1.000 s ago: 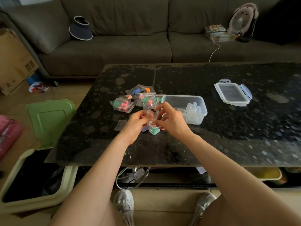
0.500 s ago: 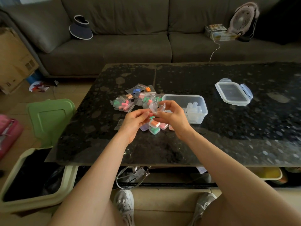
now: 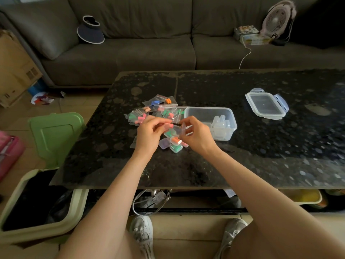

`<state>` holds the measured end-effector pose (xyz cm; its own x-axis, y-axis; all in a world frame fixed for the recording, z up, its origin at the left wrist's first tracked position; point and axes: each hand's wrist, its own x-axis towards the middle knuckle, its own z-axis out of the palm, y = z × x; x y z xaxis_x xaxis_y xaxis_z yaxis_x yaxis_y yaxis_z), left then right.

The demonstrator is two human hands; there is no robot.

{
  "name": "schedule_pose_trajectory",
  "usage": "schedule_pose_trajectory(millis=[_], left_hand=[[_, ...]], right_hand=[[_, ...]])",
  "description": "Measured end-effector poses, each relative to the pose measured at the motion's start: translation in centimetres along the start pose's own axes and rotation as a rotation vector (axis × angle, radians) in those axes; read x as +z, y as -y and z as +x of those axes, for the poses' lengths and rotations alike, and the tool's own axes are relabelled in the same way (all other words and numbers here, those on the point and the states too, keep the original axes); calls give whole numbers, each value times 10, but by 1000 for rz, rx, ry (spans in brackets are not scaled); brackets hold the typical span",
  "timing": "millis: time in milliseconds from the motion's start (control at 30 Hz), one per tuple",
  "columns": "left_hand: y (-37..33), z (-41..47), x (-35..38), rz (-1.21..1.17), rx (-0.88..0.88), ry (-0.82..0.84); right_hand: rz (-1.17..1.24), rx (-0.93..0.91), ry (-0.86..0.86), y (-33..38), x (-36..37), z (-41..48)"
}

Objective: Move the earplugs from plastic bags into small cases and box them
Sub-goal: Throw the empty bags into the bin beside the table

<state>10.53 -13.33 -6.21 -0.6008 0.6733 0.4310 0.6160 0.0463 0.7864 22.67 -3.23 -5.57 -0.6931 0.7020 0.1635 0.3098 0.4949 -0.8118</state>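
Above the dark table (image 3: 242, 165), my right hand (image 3: 198, 136) grips a small clear case (image 3: 182, 128) with its lid up; something green shows inside it. My left hand (image 3: 149, 134) pinches a pink earplug (image 3: 168, 125) right at the case's opening. Under the hands lie closed filled cases: purple (image 3: 164, 143), orange (image 3: 176, 140) and green (image 3: 176, 148). Several plastic bags of coloured earplugs (image 3: 158, 109) are piled just behind. The clear box (image 3: 209, 109) to the right holds empty cases (image 3: 221, 124).
The box's lid (image 3: 266, 105) lies apart at the right. A bin with a raised green lid (image 3: 54, 133) stands left of the table. A sofa (image 3: 149, 53) runs along the far side, with a visor hat (image 3: 90, 30) and a fan (image 3: 276, 19) on it.
Both hands have lifted slightly off the filled cases. The case in my right hand now stands open, and my left hand has brought a pink earplug to it.
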Motion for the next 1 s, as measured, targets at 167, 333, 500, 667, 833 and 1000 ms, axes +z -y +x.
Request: schedule_pose_trajectory(millis=[167,333,500,667,833,1000], left_hand=[[2,-2,5,204,194,60],[5,-2,6,248,229,63],[6,-2,7,250,211,64],[4,-1,4,239,245,-12],[-3,-3,-1,30,98,-86],[-5,-2,0,-57,1,-105]], right_hand=[[19,-24,58,4,0,-1],[124,2,66,4,-6,-1],[254,74,61,3,-8,1],[287,93,72,2,-9,3],[297,81,90,1,-9,3],[308,45,136,3,-8,1]])
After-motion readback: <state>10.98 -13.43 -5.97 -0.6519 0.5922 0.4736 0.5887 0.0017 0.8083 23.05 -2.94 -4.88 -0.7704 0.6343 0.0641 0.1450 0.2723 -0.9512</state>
